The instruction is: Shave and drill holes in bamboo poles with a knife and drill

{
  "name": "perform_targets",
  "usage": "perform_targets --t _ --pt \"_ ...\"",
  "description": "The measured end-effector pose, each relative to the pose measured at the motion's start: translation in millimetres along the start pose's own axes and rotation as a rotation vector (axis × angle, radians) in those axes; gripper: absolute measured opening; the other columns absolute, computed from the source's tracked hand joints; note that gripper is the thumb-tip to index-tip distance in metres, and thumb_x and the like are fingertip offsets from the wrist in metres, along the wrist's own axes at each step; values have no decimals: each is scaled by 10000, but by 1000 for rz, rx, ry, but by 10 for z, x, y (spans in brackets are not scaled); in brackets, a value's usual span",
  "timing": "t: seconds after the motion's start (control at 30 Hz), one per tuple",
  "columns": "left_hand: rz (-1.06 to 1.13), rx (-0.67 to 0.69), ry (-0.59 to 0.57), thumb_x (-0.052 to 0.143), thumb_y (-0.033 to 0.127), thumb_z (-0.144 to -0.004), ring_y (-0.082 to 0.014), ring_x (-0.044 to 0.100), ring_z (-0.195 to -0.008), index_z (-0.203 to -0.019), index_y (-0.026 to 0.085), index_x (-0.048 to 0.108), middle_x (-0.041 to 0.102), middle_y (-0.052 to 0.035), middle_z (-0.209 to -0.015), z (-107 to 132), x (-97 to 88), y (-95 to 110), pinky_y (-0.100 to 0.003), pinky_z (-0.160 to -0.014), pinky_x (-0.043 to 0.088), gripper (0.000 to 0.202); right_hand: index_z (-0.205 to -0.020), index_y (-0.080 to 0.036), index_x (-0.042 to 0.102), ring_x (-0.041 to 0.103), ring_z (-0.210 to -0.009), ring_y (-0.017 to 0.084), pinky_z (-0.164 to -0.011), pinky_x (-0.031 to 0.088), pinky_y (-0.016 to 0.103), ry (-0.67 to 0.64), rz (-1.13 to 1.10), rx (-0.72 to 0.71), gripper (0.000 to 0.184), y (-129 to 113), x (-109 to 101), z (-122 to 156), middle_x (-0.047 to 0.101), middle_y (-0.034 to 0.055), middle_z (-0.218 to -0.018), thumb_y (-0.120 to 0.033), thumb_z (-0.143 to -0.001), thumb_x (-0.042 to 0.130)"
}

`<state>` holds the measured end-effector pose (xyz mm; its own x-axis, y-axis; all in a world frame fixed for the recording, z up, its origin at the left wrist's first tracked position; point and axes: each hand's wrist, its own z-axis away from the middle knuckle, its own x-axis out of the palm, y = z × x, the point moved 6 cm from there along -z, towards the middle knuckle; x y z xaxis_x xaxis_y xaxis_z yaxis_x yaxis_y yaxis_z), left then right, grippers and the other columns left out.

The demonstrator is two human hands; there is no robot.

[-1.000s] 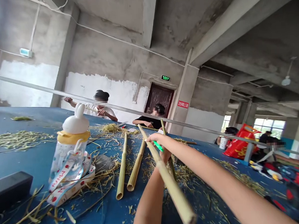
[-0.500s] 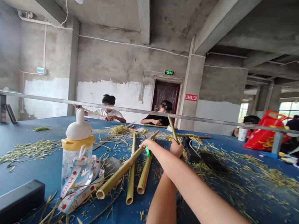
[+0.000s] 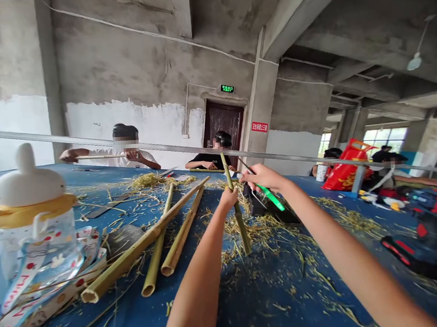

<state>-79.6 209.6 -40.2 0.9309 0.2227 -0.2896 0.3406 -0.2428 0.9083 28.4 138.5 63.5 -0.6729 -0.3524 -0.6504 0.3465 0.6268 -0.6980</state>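
Observation:
In the middle of the head view, my left hand (image 3: pixel 228 198) is closed around a short greenish bamboo piece (image 3: pixel 241 226), which stands slanted above the table. To its right my right hand (image 3: pixel 265 177) grips a green-handled knife (image 3: pixel 272 198). A thin dark blade points up and left from the fingers, close to the upper part of the bamboo piece. I cannot tell whether the two touch. Left of my hands lie a long bamboo tube (image 3: pixel 123 271), a second tube (image 3: pixel 156 262) and a third (image 3: pixel 178 241), their hollow ends toward me.
A bunny-topped bottle (image 3: pixel 29 193) with a strap stands at left. Shavings cover much of the blue table (image 3: pixel 255 298). A cordless drill (image 3: pixel 423 235) lies at right, a red bag (image 3: pixel 345 166) beyond. Across a metal rail (image 3: pixel 173 148) sit a person in white (image 3: pixel 106 159) and others.
My arms have uncrossed: my right hand with the knife moved from the left over to the right, while my left hand with the bamboo piece came left. The view turned right.

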Motion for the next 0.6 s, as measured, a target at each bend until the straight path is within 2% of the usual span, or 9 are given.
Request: perform_targets --t 0.03,0.1,0.17,0.23,0.37,0.47,0.6 --pt "-10 -24 -17 486 337 -835 -172 548 -913 -1101 143 502 540 -75 -1078 -18 18 -22 -377 -768 480 329 -799 -133 517 390 -392 53 -371 321 180 -9 60 10 469 110 -92 125 439 -44 -504 -589 -692 539" --pt "-39 -67 -54 481 342 -838 -157 559 -868 -1077 137 512 556 -67 -1034 -43 44 -55 -355 -736 489 316 -778 -137 522 390 -399 58 -379 315 184 -119 190 50 484 349 -119 315 423 -50 -505 -606 -662 556" --pt "-68 -94 -81 477 347 -840 -145 564 -832 -1061 134 518 565 -62 -1000 -54 50 -66 -337 -709 494 309 -753 -140 525 419 -428 72 -406 327 195 -276 298 95 486 573 -4 422 439 -38 -526 -614 -650 560" --pt "-101 -110 -96 475 349 -841 -141 564 -820 -1053 133 521 567 -60 -990 -59 44 -58 -329 -699 495 306 -740 -144 525 440 -456 87 -433 338 208 -338 366 123 483 734 129 443 464 -15 -554 -624 -713 478" --pt "-180 -125 -108 472 348 -842 -137 564 -811 -1040 132 527 571 -59 -980 -56 42 -10 -323 -696 495 298 -709 -156 541 463 -515 112 -500 339 238 -281 553 66 482 867 341 357 530 37 -634 -525 -858 268" --pt "-229 -126 -109 466 353 -845 -126 565 -775 -1019 128 533 577 -51 -941 -49 54 30 -309 -672 494 292 -714 -164 567 471 -551 125 -523 322 247 -226 673 -10 478 912 432 313 568 60 -688 -496 -870 261" --pt "-269 -116 -100 458 357 -849 -96 551 -673 -960 119 544 579 -27 -841 -48 59 71 -261 -595 484 276 -772 -173 607 501 -580 144 -520 310 252 -87 771 -25 510 960 387 301 594 79 -719 -500 -874 230"
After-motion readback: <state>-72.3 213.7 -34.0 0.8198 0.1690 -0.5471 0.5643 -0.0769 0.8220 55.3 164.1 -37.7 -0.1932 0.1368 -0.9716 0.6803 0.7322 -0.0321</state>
